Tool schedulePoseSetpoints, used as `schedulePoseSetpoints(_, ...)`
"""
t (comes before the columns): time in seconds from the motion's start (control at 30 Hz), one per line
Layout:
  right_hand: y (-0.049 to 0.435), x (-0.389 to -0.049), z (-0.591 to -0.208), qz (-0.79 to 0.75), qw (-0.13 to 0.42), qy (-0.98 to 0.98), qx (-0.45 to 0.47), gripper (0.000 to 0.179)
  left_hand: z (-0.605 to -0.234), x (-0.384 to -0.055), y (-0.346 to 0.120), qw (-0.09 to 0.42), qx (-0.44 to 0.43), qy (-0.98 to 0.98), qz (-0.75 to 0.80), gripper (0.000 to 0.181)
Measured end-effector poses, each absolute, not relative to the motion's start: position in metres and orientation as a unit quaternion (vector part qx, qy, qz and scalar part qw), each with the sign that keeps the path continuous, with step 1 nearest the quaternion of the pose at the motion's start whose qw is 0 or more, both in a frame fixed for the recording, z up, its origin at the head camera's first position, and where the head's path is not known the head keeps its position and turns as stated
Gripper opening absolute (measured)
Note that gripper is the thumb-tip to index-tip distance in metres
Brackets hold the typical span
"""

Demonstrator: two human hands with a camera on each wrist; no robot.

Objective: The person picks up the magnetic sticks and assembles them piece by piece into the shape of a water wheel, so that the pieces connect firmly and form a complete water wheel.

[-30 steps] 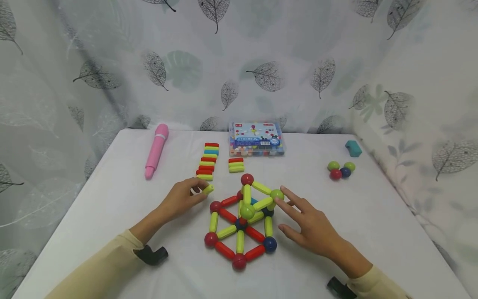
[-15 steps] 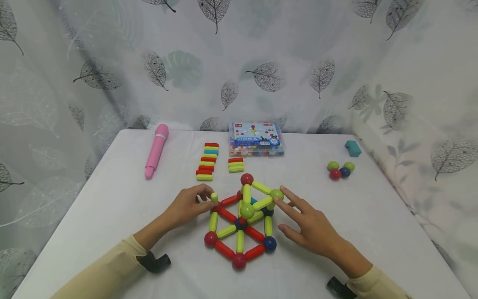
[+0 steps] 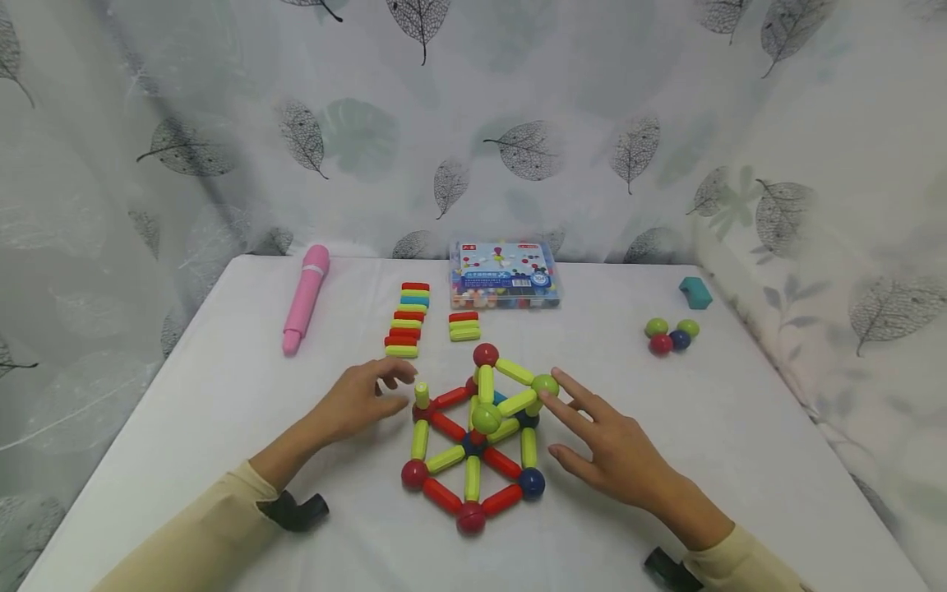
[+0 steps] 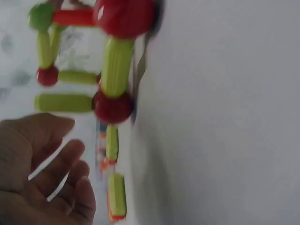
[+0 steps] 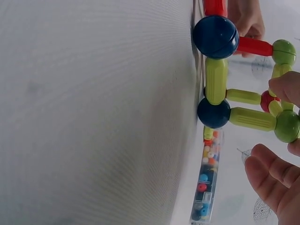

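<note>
A ball-and-stick model (image 3: pixel 444 459) with red and yellow-green sticks stands mid-table: a flat wheel-like base with a raised triangular part at the back right. One short yellow-green stick (image 3: pixel 422 395) stands upright on a red ball (image 4: pixel 112 107) at the base's left corner. Just left of it is my left hand (image 3: pixel 360 403), its fingers loosely bent and holding nothing; a small gap separates them from the stick. My right hand (image 3: pixel 621 452) has its fingers stretched out, with fingertips against the raised green ball (image 3: pixel 545 385). In the right wrist view that ball (image 5: pixel 287 126) is partly covered by fingers.
Behind the model lie a column of loose coloured sticks (image 3: pixel 407 321) and a smaller stack (image 3: pixel 464 327). A clear parts box (image 3: pixel 505 275) sits at the back edge. A pink pen-like tool (image 3: pixel 305 300) is far left; loose balls (image 3: pixel 661 344) and a teal piece (image 3: pixel 695 293) are right.
My left hand brought the yellow-green stick right onto the red corner ball, let it go upright there, and drew back a little left. The right hand has stayed at the green ball.
</note>
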State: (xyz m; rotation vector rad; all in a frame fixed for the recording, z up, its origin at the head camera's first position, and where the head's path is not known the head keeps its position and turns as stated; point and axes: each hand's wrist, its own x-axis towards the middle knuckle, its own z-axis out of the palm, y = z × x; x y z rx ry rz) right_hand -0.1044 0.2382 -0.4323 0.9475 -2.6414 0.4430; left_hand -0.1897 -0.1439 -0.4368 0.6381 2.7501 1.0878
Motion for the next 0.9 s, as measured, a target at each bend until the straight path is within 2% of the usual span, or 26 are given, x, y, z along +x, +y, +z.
schedulePoseSetpoints(0.13, 0.237, -0.104, -0.432, 0.155, 0.153, -0.92, 0.327, 0.092, -0.439, -0.22, -0.152, 0.018, 0.183, 0.934, 0.306, 0.038)
schedulePoseSetpoints(0.23, 0.237, -0.104, -0.433, 0.157, 0.149, -0.92, 0.327, 0.092, -0.444, -0.237, -0.154, 0.006, 0.182, 0.954, 0.239, 0.037)
schedulePoseSetpoints(0.37, 0.235, -0.104, -0.434, 0.16, 0.144, -0.921, 0.325, 0.092, -0.448, -0.243, -0.154, 0.001, 0.19, 0.966, 0.173, 0.032)
schedulePoseSetpoints(0.53, 0.235, -0.104, -0.435, 0.164, 0.148, -0.922, 0.319, 0.092, -0.449, -0.242, -0.153, -0.006, 0.189, 0.968, 0.166, 0.025)
schedulePoseSetpoints(0.63, 0.235, -0.104, -0.435, 0.166, 0.146, -0.921, 0.321, 0.092, -0.449, -0.241, -0.157, 0.0, 0.187, 0.96, 0.207, 0.023)
schedulePoseSetpoints(0.9, 0.234, -0.104, -0.435, 0.166, 0.146, -0.919, 0.326, 0.092, -0.428, -0.219, -0.161, 0.073, 0.18, 0.868, 0.457, 0.025)
